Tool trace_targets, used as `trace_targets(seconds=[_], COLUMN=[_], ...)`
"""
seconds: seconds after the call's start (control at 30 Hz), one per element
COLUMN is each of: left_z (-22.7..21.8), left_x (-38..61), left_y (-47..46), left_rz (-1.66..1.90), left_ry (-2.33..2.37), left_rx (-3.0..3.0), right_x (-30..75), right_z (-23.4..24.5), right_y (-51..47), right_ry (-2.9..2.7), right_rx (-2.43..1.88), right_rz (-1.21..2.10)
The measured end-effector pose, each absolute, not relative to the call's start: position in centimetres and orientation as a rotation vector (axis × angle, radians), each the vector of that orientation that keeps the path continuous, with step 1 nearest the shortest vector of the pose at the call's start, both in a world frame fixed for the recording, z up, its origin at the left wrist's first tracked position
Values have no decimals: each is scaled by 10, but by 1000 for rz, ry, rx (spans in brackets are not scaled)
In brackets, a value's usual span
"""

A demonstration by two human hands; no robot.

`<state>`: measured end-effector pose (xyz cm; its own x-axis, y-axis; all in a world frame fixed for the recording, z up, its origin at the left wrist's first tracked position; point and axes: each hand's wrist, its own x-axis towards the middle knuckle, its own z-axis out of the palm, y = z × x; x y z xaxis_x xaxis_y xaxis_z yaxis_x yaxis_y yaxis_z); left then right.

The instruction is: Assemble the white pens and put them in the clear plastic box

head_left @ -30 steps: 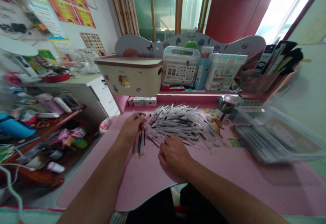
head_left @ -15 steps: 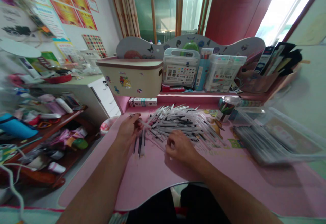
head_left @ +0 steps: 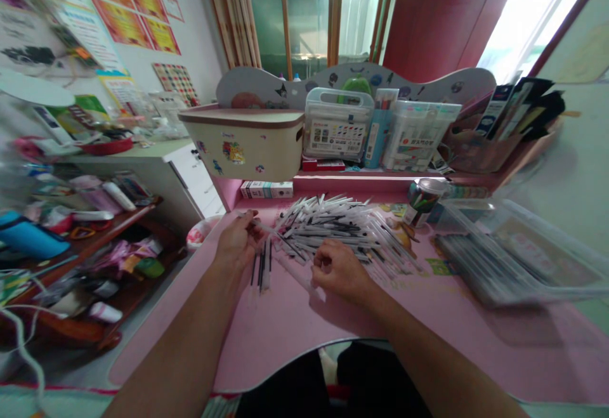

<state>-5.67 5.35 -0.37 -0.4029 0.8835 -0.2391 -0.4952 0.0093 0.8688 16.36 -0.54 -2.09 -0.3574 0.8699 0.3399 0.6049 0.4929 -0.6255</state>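
My left hand (head_left: 239, 240) pinches a thin, translucent whitish stick (head_left: 270, 230) that slants toward the pile. Below its fingers lies a small row of dark, slim pen-like sticks (head_left: 261, 269) on the pink desk. My right hand (head_left: 340, 271) is curled, its thumb and index finger together, by the near edge of the pile. A clear, blurred strip (head_left: 299, 276) runs down to its fingertips and appears pinched there. Between and beyond both hands spreads a heap of slim white, clear and black pen-like sticks (head_left: 328, 231).
To the right, a clear plastic box (head_left: 566, 278) holds more slim sticks. A can (head_left: 425, 199) stands behind it. A cream lidded bin (head_left: 252, 151), marker cases (head_left: 337, 129) and a brush holder (head_left: 485, 148) line the raised shelf. The desk (head_left: 280, 354) curves inward near my lap.
My right hand has shifted slightly, and the clear strip at its fingertips now shows farther down toward me. My left hand keeps its pinch on the whitish stick, moving only a little.
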Motion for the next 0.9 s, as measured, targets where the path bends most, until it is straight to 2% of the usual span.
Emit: trace_targets(seconds=[0.4, 0.67, 0.9], left_z=[2, 2, 1], left_x=[-52, -50, -38], left_y=[47, 45, 34], left_rz=[1526, 1457, 1027], left_ry=[1157, 1080, 924], left_rx=[549, 570, 691], right_x=[165, 165, 161], right_z=[-24, -25, -13], right_y=[-3, -1, 7], right_ry=[-1982, -1813, -1671], right_rx=[-1186, -1174, -1236], right_rz=[658, 1017, 934])
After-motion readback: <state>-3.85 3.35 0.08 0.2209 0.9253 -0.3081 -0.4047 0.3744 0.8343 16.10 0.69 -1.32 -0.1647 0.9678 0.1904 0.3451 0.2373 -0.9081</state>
